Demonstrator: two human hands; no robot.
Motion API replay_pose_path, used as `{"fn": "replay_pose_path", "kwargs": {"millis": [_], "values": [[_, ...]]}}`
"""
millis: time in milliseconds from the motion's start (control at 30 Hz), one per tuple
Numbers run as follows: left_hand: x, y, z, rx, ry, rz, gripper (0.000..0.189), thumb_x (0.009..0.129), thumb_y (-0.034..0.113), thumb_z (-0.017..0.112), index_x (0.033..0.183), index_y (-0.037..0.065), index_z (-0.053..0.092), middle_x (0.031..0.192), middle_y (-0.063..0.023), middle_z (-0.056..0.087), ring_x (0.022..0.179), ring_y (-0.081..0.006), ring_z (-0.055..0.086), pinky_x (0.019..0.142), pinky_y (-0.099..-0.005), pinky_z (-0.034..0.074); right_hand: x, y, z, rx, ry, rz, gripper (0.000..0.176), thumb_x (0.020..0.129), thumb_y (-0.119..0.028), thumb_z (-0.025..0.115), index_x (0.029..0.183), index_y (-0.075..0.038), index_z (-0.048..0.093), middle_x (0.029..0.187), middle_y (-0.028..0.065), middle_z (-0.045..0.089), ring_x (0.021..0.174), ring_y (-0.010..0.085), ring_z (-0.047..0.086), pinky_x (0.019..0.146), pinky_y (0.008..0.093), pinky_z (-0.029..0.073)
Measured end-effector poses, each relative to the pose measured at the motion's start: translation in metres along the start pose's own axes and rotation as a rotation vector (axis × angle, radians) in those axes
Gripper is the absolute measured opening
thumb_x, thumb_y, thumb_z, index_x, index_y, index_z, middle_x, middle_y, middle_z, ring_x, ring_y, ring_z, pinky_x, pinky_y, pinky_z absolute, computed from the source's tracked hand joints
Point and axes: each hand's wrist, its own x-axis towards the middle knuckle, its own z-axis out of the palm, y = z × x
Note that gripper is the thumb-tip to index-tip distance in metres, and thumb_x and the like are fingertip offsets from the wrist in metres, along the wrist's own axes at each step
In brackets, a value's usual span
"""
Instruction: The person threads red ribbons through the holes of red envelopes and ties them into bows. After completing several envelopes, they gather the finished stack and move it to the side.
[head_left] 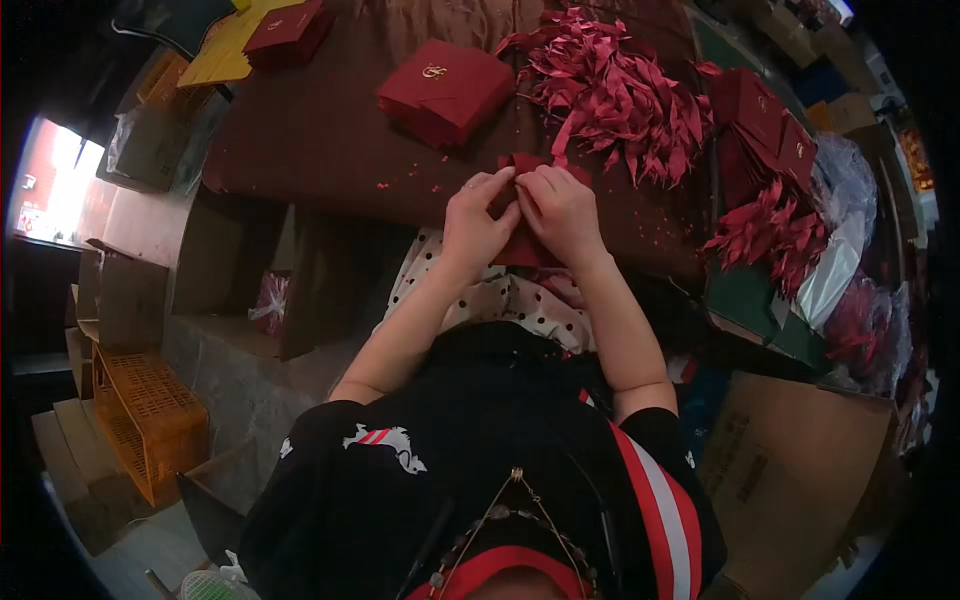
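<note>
At the near edge of the cloth-covered table, my left hand [482,222] and my right hand [562,212] meet over a dark red piece [530,248]. Fingers of both hands are pinched on its upper part, and the fingertips nearly touch. The piece hangs down between my wrists. Just beyond my hands lies a stack of red envelopes with a gold emblem [445,90]. A heap of red ribbons [625,95] spreads to the right of that stack, and one ribbon end reaches down toward my right hand.
More red envelopes [287,30] sit at the upper left, by a yellow sheet [225,50]. On the right, red pouches [760,120] with ribbons rest on a green box [755,305] beside clear plastic. Cardboard boxes [800,450] and an orange crate [150,420] stand around my seat.
</note>
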Motion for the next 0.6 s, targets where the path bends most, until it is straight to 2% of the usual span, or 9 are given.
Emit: {"fn": "replay_pose_path", "kwargs": {"millis": [133, 167, 200, 233, 300, 367, 433, 467, 600], "values": [[0.007, -0.01, -0.009, -0.117, -0.148, -0.053, 0.05, 0.084, 0.004, 0.071, 0.133, -0.001, 0.062, 0.106, -0.01, 0.068, 0.1, -0.0175, 0.065, 0.09, -0.0295, 0.051, -0.004, 0.003, 0.003, 0.093, 0.069, 0.046, 0.014, 0.086, -0.009, 0.071, 0.098, -0.007, 0.067, 0.092, 0.0076, 0.064, 0.087, 0.0285, 0.066, 0.071, 0.0383, 0.055], [0.012, -0.018, -0.013, -0.167, -0.229, -0.038, 0.052, 0.084, 0.005, 0.069, 0.135, -0.001, 0.06, 0.109, -0.0093, 0.068, 0.102, -0.0165, 0.064, 0.091, -0.0292, 0.05, -0.005, 0.001, 0.002, 0.153, 0.111, 0.156, 0.016, 0.085, -0.01, 0.073, 0.1, -0.008, 0.067, 0.095, 0.0074, 0.063, 0.088, 0.0286, 0.066, 0.072, 0.0382, 0.054], [0.016, -0.019, -0.018, -0.261, -0.333, -0.134, 0.052, 0.088, 0.004, 0.066, 0.139, -0.001, 0.057, 0.116, -0.0084, 0.066, 0.105, -0.0151, 0.062, 0.094, -0.0296, 0.05, -0.006, -0.001, 0.0, 0.214, 0.153, 0.268, 0.018, 0.085, -0.011, 0.074, 0.102, -0.009, 0.068, 0.098, 0.0073, 0.062, 0.088, 0.0287, 0.066, 0.072, 0.0381, 0.054], [0.018, -0.018, -0.019, -0.261, -0.333, -0.134, 0.052, 0.088, 0.004, 0.066, 0.139, -0.001, 0.057, 0.116, -0.0084, 0.066, 0.105, -0.0151, 0.062, 0.094, -0.0296, 0.05, -0.004, -0.004, 0.0, 0.206, 0.209, 0.345, 0.018, 0.084, -0.014, 0.078, 0.099, -0.008, 0.07, 0.102, 0.0081, 0.058, 0.084, 0.027, 0.066, 0.071, 0.0375, 0.054], [0.024, -0.015, -0.022, -0.412, -0.467, -0.417, 0.05, 0.09, 0.003, 0.064, 0.139, -0.002, 0.057, 0.119, -0.007, 0.065, 0.106, -0.014, 0.062, 0.093, -0.0306, 0.05, -0.01, 0.004, 0.003, 0.227, 0.163, 0.386, 0.016, 0.083, -0.015, 0.079, 0.095, -0.007, 0.071, 0.104, 0.0083, 0.057, 0.083, 0.0257, 0.065, 0.071, 0.0372, 0.053], [0.025, -0.022, -0.011, -0.371, -0.407, -0.397, 0.041, 0.091, 0.003, 0.063, 0.132, -0.001, 0.063, 0.114, -0.0088, 0.066, 0.103, -0.0175, 0.064, 0.09, -0.032, 0.051, -0.018, 0.011, 0.013, 0.272, 0.131, 0.416, 0.014, 0.082, -0.015, 0.08, 0.087, -0.005, 0.072, 0.102, 0.0081, 0.056, 0.077, 0.0227, 0.063, 0.069, 0.0353, 0.052], [0.025, -0.016, -0.005, 0.117, -0.284, -0.171, 0.033, 0.09, 0.005, 0.065, 0.122, 0.002, 0.07, 0.107, -0.0108, 0.066, 0.1, -0.0241, 0.066, 0.089, -0.0343, 0.052, -0.018, 0.013, 0.013, 0.324, 0.118, 0.478, 0.014, 0.081, -0.014, 0.081, 0.087, -0.005, 0.073, 0.098, 0.0071, 0.058, 0.08, 0.0211, 0.063, 0.07, 0.0327, 0.051], [0.021, -0.013, -0.001, 0.269, -0.151, -0.034, 0.026, 0.087, 0.005, 0.067, 0.112, 0.005, 0.074, 0.103, -0.0121, 0.064, 0.1, -0.0295, 0.064, 0.089, -0.0374, 0.051, -0.018, 0.013, 0.013, 0.379, 0.1, 0.537, 0.015, 0.079, -0.012, 0.082, 0.088, -0.004, 0.073, 0.095, 0.0061, 0.059, 0.084, 0.0195, 0.063, 0.071, 0.03, 0.051], [0.029, -0.026, 0.004, 0.366, -0.143, 0.035, 0.023, 0.083, 0.006, 0.069, 0.106, 0.004, 0.074, 0.104, -0.0114, 0.065, 0.103, -0.0302, 0.063, 0.089, -0.0393, 0.051, -0.025, 0.025, 0.022, 0.39, 0.13, 0.453, 0.017, 0.081, -0.018, 0.082, 0.086, -0.004, 0.073, 0.094, 0.0064, 0.058, 0.074, 0.0194, 0.062, 0.066, 0.0337, 0.051]]}}
